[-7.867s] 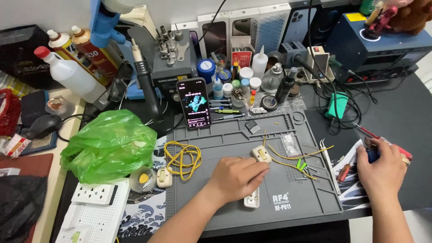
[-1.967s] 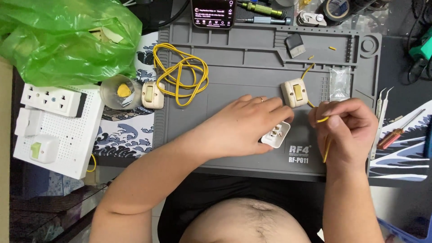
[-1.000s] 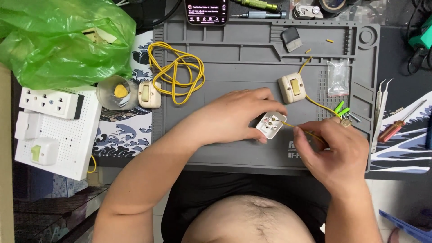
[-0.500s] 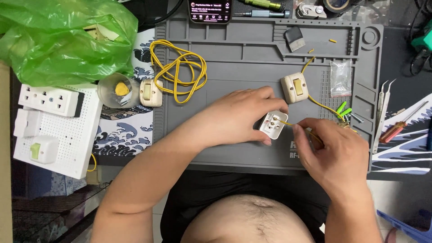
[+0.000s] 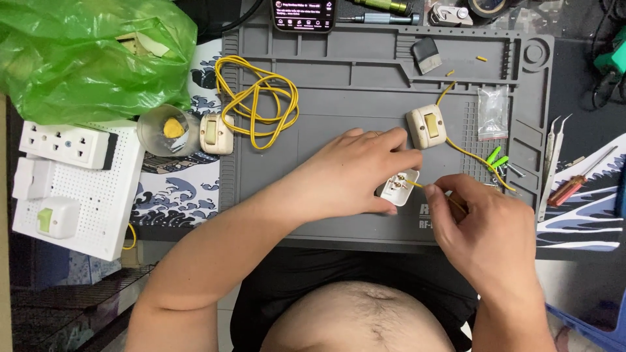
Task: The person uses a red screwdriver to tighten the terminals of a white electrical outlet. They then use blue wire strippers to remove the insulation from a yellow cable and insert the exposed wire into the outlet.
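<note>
Grey silicone work mat on a cluttered bench, green plastic bag at its far left corner. I see the left hand clamped over a small white plastic socket block near the mat's near edge. Right hand pinches a thin yellow wire, its tip touching the block; cream rocker switch just beyond.

I count three cream switches: one under my left hand, one on the grey mat, one beside it. One coil of yellow wire, one green bag.
</note>
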